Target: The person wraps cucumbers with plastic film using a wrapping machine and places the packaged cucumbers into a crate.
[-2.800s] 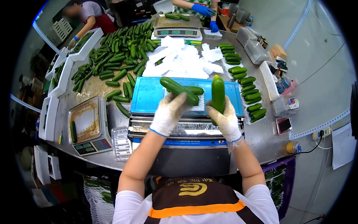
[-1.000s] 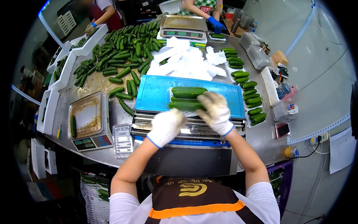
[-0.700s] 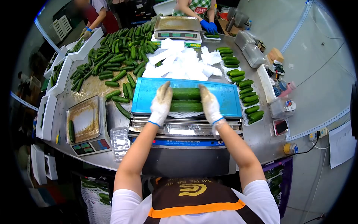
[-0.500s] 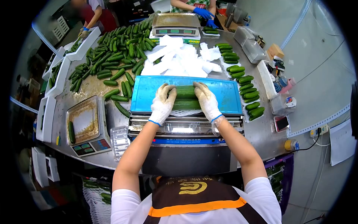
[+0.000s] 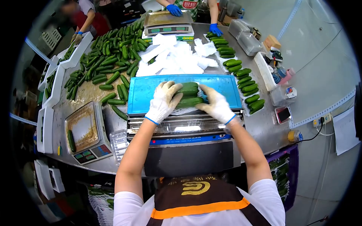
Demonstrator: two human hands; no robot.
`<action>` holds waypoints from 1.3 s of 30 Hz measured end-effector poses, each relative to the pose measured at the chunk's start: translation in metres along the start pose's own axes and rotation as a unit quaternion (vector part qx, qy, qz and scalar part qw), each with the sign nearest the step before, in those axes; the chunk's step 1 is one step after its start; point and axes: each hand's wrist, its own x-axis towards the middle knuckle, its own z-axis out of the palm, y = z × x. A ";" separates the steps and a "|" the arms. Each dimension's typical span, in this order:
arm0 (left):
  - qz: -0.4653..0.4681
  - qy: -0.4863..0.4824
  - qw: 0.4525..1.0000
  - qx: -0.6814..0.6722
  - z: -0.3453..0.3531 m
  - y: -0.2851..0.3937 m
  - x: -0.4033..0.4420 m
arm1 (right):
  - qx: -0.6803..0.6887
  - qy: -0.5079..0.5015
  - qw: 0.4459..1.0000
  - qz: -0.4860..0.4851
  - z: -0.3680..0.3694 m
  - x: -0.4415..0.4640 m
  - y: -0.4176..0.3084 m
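Between my hands lies a bundle of green cucumbers (image 5: 188,89), side by side, with white foam netting (image 5: 183,111) showing under their near edge. My left hand (image 5: 164,100), in a white knit glove, curls its fingers and thumb around the left end. On the right end, my right hand (image 5: 215,104), gloved the same way, has its fingers at the far side and its thumb at the near side. Below them is the blue plate (image 5: 145,94) of a film wrapper, with a clear film roll (image 5: 184,127) in front.
Loose cucumbers (image 5: 109,60) pile up at the left behind a weighing scale (image 5: 85,128). White foam sleeves (image 5: 177,56) lie beyond the plate. Packed cucumbers (image 5: 249,88) line the right side. Across the table, a co-worker's blue-gloved hand (image 5: 215,30) touches cucumbers near another scale (image 5: 167,22).
My hands and the cucumbers have shifted slightly right on the blue plate, and my right thumb now lies along the near side. The co-worker's blue-gloved hands have moved apart.
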 end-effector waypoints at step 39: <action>-0.420 -0.064 0.804 -0.417 -0.080 0.051 -0.150 | 0.394 -0.039 0.842 0.366 -0.068 -0.155 0.011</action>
